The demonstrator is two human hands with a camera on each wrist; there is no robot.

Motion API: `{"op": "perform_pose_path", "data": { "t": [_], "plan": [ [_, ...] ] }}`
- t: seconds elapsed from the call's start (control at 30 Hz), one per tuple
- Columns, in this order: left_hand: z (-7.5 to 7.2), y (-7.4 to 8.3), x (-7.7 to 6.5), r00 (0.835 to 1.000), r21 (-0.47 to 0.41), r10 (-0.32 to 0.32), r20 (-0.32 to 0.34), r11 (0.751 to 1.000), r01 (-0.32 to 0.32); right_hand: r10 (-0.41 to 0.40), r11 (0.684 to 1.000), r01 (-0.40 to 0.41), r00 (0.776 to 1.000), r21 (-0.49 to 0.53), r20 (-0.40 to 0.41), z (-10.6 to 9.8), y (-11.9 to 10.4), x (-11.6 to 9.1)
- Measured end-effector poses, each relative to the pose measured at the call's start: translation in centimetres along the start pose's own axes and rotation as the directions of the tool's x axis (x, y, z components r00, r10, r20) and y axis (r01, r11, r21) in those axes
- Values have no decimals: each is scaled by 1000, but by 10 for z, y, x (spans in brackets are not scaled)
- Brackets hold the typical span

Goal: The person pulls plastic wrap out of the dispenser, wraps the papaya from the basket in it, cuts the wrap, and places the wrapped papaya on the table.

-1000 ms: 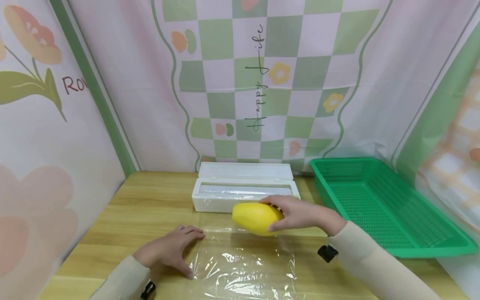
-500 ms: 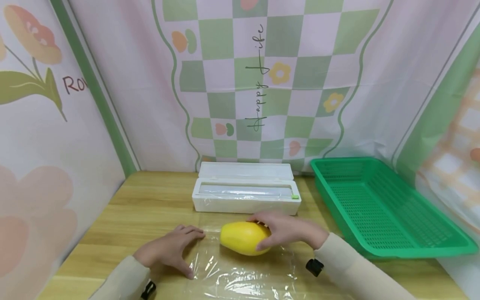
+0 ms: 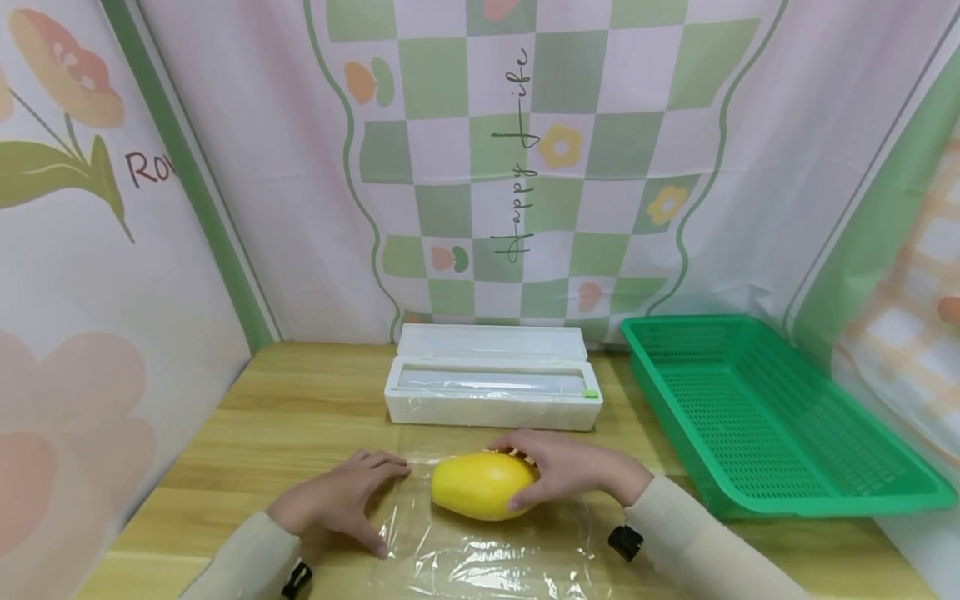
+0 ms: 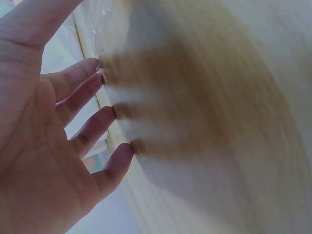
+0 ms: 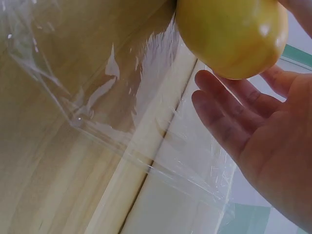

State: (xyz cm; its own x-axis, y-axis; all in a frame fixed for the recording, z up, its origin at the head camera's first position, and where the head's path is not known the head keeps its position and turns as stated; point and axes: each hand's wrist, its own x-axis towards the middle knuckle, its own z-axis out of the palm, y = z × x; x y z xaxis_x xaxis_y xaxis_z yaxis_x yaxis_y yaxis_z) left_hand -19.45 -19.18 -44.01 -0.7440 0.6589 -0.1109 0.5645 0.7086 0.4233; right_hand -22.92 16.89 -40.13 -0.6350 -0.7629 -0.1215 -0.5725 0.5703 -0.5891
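While over film (image 3: 480, 557), fruit (image 3: 476, 486) in R fingers (image 5: 219, 121)

Printed cloth (image 3: 558, 179) walls a wooden table (image 3: 300, 408) into a booth.

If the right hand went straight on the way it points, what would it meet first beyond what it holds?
Probably the left hand, as the right hand and the yellow oval fruit it holds point that way; relative height is unclear.

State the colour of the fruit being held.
The fruit is yellow; it shows best in the head view.
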Motion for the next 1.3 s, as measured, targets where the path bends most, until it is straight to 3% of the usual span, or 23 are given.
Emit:
{"op": "perform_pose_path", "data": {
  "t": [0.37, 0.83, 0.9, 1.0, 1.13, 1.3],
  "plan": [
    [0, 0, -2, 1000, 13, 3, -1, 1000, -3, -16, 1000, 16, 1000, 24, -4, 2, 1, -1],
    [0, 11, -5, 993, 18, 67, -95, 998, -66, 20, 994, -17, 999, 108, -27, 0, 4, -11],
    [-1, 11, -5, 993, -1, 71, -99, 997, -71, 20, 993, -16, 999, 114, -32, -1, 4, -14],
    [-2, 11, -5, 994, -105, 78, -71, 991, -85, 16, 993, -11, 999, 119, -43, -3, 5, -20],
    [-2, 11, -4, 993, -274, 119, 13, 955, -111, 9, 994, -2, 998, 106, -67, -4, 7, -30],
    [0, 11, -3, 989, -314, 146, 40, 941, -126, 26, 998, -21, 994, 53, -111, 0, 15, -42]
  ]
}}
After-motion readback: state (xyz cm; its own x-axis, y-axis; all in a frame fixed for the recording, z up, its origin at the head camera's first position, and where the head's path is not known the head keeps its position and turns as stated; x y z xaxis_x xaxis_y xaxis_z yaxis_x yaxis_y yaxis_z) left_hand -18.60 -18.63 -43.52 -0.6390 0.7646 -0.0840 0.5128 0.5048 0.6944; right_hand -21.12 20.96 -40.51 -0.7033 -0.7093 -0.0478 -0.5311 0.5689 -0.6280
